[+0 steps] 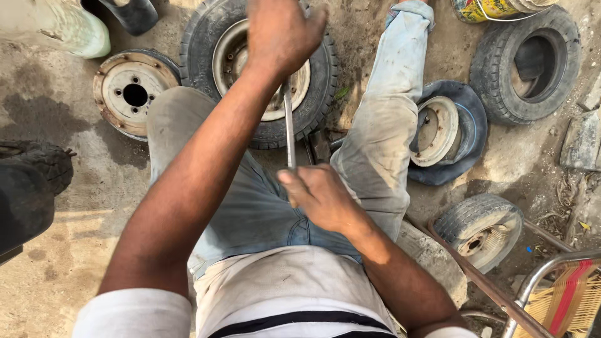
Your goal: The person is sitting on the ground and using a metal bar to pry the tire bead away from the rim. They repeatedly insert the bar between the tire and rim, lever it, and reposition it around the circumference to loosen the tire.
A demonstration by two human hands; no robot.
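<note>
- The left hand point(282, 34) covers the upper end of the metal bar point(289, 128), and the top edge of the picture crops its knuckles.
- The right hand point(322, 197) hides the bar's lower end; its fingers curl out of sight.
- The left hand and forearm mask part of the tyre's point(203, 47) rim.
- The picture's edge cuts off the yellow bucket point(485, 9) and the woven chair point(566, 294).
- The dark object point(25, 200) at left is cropped, its kind unclear.

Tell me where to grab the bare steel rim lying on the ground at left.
Take the bare steel rim by its outer lip on the near-left edge, coming from above. It lies flat and face up; its far-right edge tucks against the tire, leaving the near-left free.
</note>
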